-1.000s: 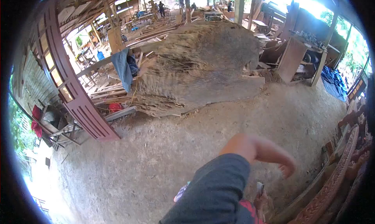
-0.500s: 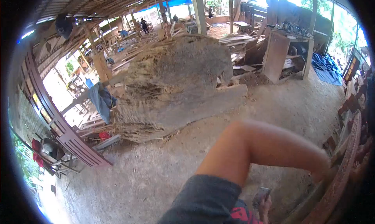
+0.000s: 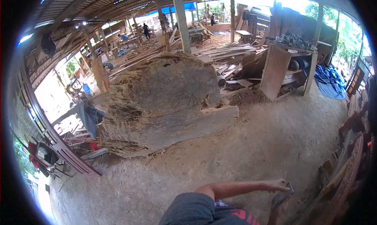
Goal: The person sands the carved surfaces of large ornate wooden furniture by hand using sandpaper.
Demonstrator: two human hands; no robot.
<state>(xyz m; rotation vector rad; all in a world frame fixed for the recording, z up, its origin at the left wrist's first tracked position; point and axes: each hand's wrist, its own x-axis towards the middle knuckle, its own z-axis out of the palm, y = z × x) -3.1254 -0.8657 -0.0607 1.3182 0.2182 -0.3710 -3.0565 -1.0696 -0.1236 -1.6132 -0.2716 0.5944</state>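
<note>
My left arm stretches from its dark sleeve across the bottom of the view. At its end my left hand (image 3: 278,185) has its fingers bent together at the upper end of a flat dark block (image 3: 282,196) with a pale edge. The block's exact kind is too small to tell. Below it my right hand (image 3: 276,211) holds the lower end, its fingers mostly hidden. To the right of both hands lean long reddish-brown wooden pieces (image 3: 345,178).
A huge weathered wood slab (image 3: 169,95) stands ahead on the dirt floor (image 3: 251,154). Behind it are posts, stacked planks (image 3: 231,50) and a wooden cabinet (image 3: 277,72). A blue tarp (image 3: 330,81) lies at the right, a wooden frame (image 3: 59,142) at the left. People are far back.
My left hand has come back from the wooden pieces at the right to the block in my right hand. My view has shifted, so the slab sits lower and further left.
</note>
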